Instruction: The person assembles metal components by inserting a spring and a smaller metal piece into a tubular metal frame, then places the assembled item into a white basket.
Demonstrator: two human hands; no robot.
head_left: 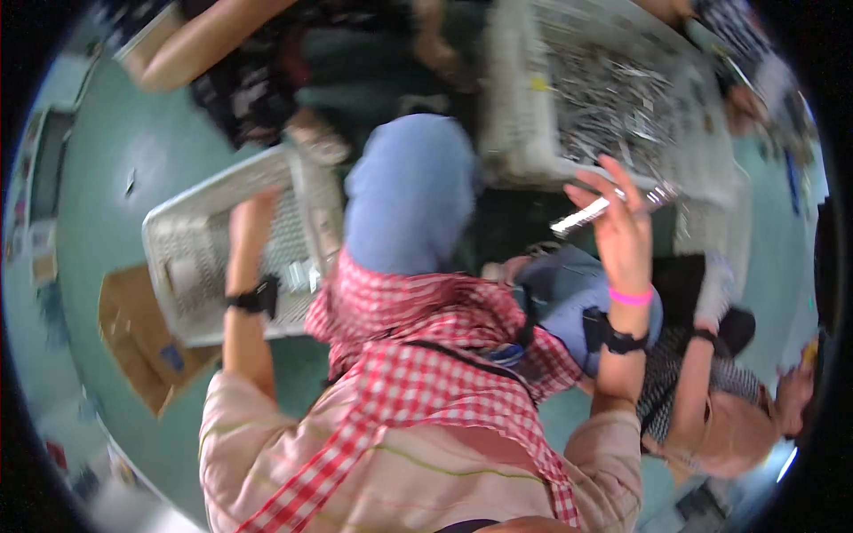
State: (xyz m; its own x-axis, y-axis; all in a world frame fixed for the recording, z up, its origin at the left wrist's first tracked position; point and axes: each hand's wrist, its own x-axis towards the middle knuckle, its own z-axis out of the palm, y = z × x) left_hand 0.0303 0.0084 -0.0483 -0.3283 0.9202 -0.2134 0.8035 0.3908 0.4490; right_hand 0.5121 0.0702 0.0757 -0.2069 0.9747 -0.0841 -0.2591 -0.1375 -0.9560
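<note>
My right hand [622,226] is raised beside the near edge of a large white crate [520,98]. Between its fingers is a long, narrow, shiny metal piece [582,217], whose exact kind I cannot make out. A heap of similar-looking shiny metal pieces [613,107] fills the crate. My left hand [254,213] reaches over a white perforated plastic basket [191,218] on my left; its fingers are blurred. Inside that basket, a few small pale, shiny pieces [302,275] lie near its right side, and a whitish roll-like thing [184,274] rests at the left.
Brown cardboard [147,333] lies on the green floor left of the basket. Another person's arm [200,40] is at the far left. A co-worker's hand [745,105] is beside the crate, and a gloved hand [715,289] shows at right. My blue-clad knee [413,195] rises between basket and crate.
</note>
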